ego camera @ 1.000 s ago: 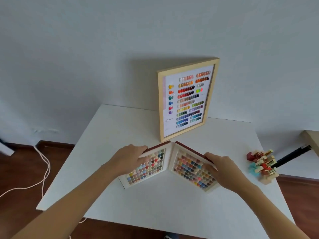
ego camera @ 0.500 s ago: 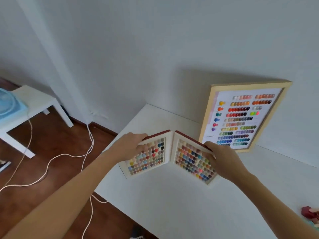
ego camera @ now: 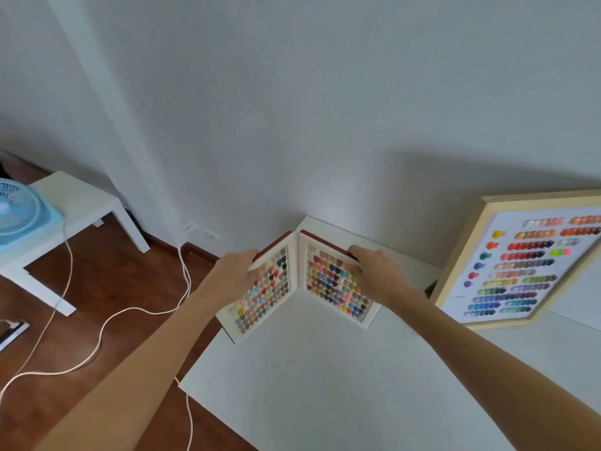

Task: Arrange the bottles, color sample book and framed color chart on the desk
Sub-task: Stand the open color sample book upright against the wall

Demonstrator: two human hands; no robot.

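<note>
Chart: framed color chart (ego camera: 523,258) propped against wall, far right.
Book: color sample book (ego camera: 302,284) standing open at far-left corner, left hand (ego camera: 235,271) and right hand (ego camera: 374,271) gripping covers.
Bottles: none visible.

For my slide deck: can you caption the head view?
Both hands, left hand and right hand, hold the open color sample book upright on the desk.

Color sample book (ego camera: 302,288): maroon cover, multicolour swatch grid; desk (ego camera: 325,385) white; fan (ego camera: 19,216) pale blue.
</note>
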